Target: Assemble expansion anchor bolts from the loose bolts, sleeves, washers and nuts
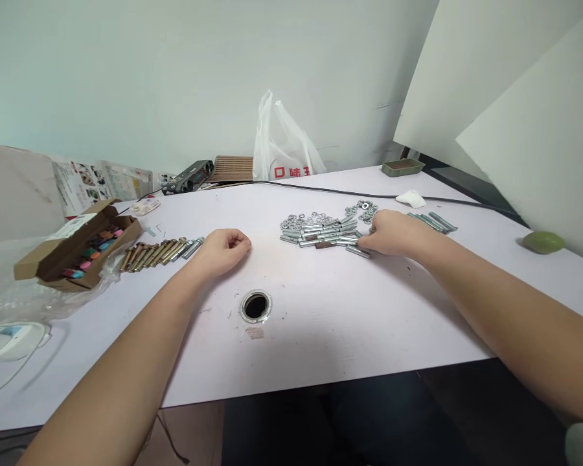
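My left hand (222, 249) rests on the white table (320, 310) in a loose fist, just right of a row of brass-coloured anchor bolts (158, 252); nothing shows in it. My right hand (391, 233) lies curled at the right end of a pile of silver metal sleeves (320, 234), its fingertips pinched on one sleeve (358, 251) at the pile's edge. Behind the pile lie several washers and nuts (315, 219). More silver sleeves (434, 222) lie to the right of my right hand.
An open cardboard box (78, 249) of coloured pieces sits at the left on clear plastic. A round cable hole (255, 305) is near the front. A black cable (369, 194), white plastic bag (284, 145), green tray (402, 167) and green fruit (543, 242) lie behind and to the right.
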Demonstrator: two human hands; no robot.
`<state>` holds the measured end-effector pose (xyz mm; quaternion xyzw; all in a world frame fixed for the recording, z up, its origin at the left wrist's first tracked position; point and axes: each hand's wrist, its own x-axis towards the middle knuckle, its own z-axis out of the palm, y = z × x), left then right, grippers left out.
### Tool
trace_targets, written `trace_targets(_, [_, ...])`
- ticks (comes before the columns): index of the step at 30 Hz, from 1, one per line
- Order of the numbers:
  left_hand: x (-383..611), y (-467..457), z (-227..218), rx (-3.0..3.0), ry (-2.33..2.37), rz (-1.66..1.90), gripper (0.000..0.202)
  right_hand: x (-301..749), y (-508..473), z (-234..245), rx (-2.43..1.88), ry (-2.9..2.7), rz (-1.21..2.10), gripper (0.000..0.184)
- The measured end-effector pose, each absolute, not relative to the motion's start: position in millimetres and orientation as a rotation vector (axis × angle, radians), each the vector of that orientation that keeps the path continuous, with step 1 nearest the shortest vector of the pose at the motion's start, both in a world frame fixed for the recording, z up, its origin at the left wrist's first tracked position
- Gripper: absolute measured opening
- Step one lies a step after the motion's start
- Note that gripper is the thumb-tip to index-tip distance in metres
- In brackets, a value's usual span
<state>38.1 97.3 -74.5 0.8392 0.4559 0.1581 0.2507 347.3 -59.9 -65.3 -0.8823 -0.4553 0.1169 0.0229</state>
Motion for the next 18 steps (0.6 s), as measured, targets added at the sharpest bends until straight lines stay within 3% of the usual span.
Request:
trace_targets(7, [42.3,89.0,-76.5,2.273,1.062,0.427,0.031,286.1,-60.8,-59.1,-2.381,-1.539,-0.088,0.027])
trace_targets(13, [45.2,84.8,-84.2,2.029,0.609,0.57,0.049,216.0,-18.4,-69.2,-1.658,-1.859,0.337,0.023])
trace_targets(18, [43.9,87.5,-83.8,1.96,0.627,0.764,0.042,201.0,2.7,-88.2,-1.524,-1.66,0.68,0.024])
